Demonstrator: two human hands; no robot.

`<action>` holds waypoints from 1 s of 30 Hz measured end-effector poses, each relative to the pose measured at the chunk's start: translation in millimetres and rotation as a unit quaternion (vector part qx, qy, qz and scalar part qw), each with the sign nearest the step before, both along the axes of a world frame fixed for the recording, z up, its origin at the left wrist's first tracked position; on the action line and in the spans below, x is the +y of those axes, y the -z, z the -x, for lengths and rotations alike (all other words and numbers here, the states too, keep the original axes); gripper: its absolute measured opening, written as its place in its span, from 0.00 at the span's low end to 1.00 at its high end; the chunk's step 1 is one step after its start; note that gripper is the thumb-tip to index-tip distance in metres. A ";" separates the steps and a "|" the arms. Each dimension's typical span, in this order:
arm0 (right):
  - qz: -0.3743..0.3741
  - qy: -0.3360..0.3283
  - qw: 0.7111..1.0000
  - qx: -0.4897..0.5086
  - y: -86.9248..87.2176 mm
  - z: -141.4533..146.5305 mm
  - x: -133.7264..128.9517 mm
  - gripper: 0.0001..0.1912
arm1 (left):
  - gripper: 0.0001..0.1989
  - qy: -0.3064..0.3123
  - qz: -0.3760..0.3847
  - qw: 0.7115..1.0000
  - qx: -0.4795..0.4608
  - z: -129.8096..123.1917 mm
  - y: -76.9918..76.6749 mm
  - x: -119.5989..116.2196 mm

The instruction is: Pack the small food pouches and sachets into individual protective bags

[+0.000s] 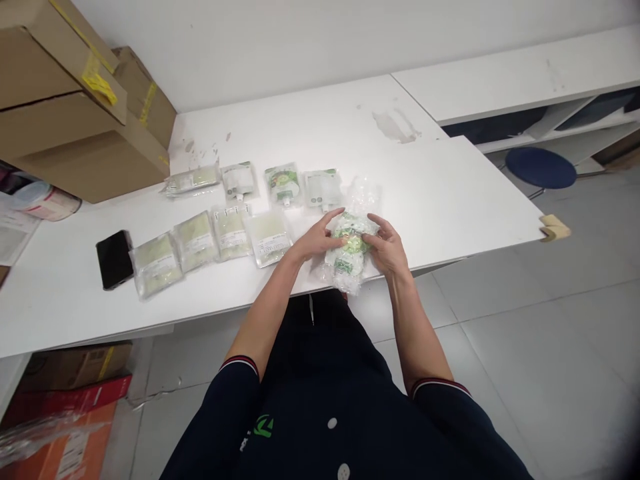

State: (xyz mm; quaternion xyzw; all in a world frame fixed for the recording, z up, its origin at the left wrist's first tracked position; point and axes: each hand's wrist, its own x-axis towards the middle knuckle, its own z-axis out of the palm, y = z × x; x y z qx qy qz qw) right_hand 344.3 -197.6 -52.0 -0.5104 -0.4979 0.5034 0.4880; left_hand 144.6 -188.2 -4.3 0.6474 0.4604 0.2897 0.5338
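Observation:
A green and white pouch in bubble wrap [349,260] lies at the table's front edge, gripped from both sides. My left hand [319,239] holds its left side, thumb across the front. On the right side, my right hand [389,245] grips it with the thumb on top. Behind it stretches a loose flap of the wrap. To the left, several flat pale-green packets [270,237] lie in a front row. Farther back are white and green spouted pouches [283,185] and a clear-wrapped packet [193,180].
A black phone [115,260] lies at the left of the white table [450,200]. Cardboard boxes [95,160] and a tub [46,201] stand at the far left. A blue stool [540,167] is beyond the right edge, by a shelf.

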 end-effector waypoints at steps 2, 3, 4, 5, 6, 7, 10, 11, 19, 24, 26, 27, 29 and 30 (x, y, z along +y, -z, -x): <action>-0.002 -0.025 1.000 0.014 -2.1 0.7 -0.2 0.39 | 0.39 0.012 -0.024 0.999 -0.033 0.2 3.6 4.2; -0.002 -0.040 0.999 0.015 -4.1 0.9 0.0 0.40 | 0.37 0.005 -0.034 0.998 -0.046 -0.8 7.0 6.9; -0.001 -0.057 0.998 0.012 -6.5 0.8 0.6 0.41 | 0.33 -0.013 -0.039 0.997 -0.058 -2.2 11.3 9.9; 0.000 -0.075 0.997 0.007 -9.3 0.3 1.7 0.42 | 0.30 -0.038 -0.042 0.996 -0.070 -3.8 16.2 12.9; 0.001 -0.092 0.996 -0.001 -12.3 -0.6 3.5 0.43 | 0.28 -0.066 -0.043 0.994 -0.081 -5.3 21.2 15.8; 0.002 -0.104 0.995 -0.012 -15.5 -2.0 5.7 0.43 | 0.27 -0.093 -0.046 0.990 -0.092 -6.6 25.8 18.4; 0.003 -0.125 0.990 -0.061 -26.3 -8.5 13.7 0.45 | 0.27 -0.126 -0.069 0.981 -0.129 -8.0 33.6 22.9; 0.006 -0.138 0.988 -0.075 -30.4 -10.9 16.3 0.46 | 0.28 -0.127 -0.077 0.979 -0.142 -8.0 33.7 23.1; -0.019 -0.184 0.962 -0.199 -60.6 -15.0 26.5 0.25 | 0.29 -0.122 -0.154 0.972 -0.129 -8.8 8.0 16.7; -0.023 -0.195 0.961 -0.197 -60.5 -6.1 21.3 0.20 | 0.29 -0.103 -0.109 0.988 0.046 15.2 -16.1 18.5; -0.024 -0.196 0.964 -0.176 -57.1 -2.2 20.2 0.21 | 0.28 -0.093 -0.085 0.988 0.089 26.6 -21.7 17.4; -0.026 -0.197 0.968 -0.156 -55.0 0.0 20.4 0.21 | 0.28 -0.087 -0.074 0.990 0.083 30.5 -22.8 15.6; -0.022 -0.192 0.975 -0.108 -49.9 5.2 22.1 0.22 | 0.30 -0.073 -0.043 0.996 0.016 33.3 -20.9 9.5; -0.019 -0.179 0.980 -0.083 -46.9 8.2 23.4 0.23 | 0.31 -0.067 -0.020 0.997 -0.030 32.5 -18.0 5.9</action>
